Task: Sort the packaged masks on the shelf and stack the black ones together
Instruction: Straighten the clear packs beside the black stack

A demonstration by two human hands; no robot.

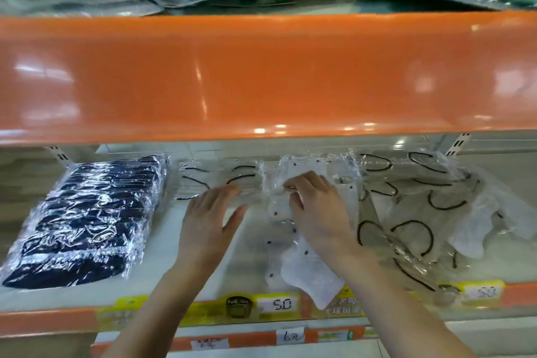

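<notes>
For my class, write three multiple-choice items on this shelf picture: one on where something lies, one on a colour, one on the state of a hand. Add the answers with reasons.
1. Where does the stack of black masks lie on the shelf?
A. far left
B. middle
C. far right

2. What colour is the upper shelf front?
A. blue
B. orange
C. white

3. What is the right hand doing?
A. hanging idle
B. pointing upward
C. pinching a clear packet

Answers: 1 A, the dark stack sits left of both hands. 2 B, the broad glossy band is orange. 3 C, its fingers curl onto the wrapper while the left hand lies flat with its fingers straight.
</notes>
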